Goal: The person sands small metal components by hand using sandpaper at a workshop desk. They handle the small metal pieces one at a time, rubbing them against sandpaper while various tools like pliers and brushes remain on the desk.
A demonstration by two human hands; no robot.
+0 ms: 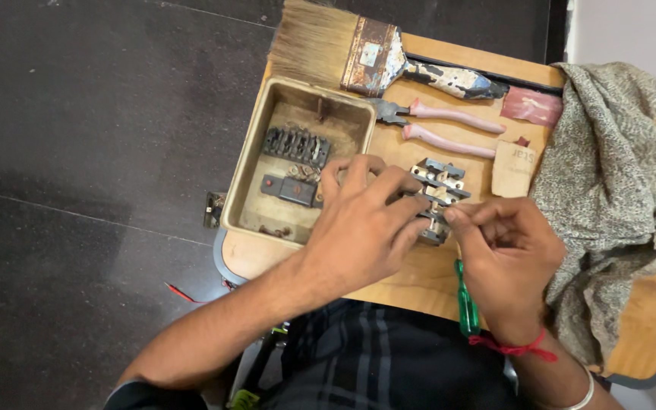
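My left hand (362, 220) lies over the near end of a small metal and dark plastic switch part (438, 186) on the wooden board (411, 285), its fingers gripping it. My right hand (506, 254) pinches at the same part from the right with thumb and forefinger; what sits between those fingertips is too small to tell. A green-handled screwdriver (465, 307) lies under my right wrist. Left of my hands stands an open, dusty metal box (298, 159) with a row of dark terminals and a black block inside.
A wide worn paintbrush (373, 53) lies at the board's far edge. Pink-handled pliers (442, 125) rest beside it. A speckled cloth (616, 190) covers the right side. A small cardboard piece (512, 168) and red packet (531, 105) lie nearby. Dark floor lies to the left.
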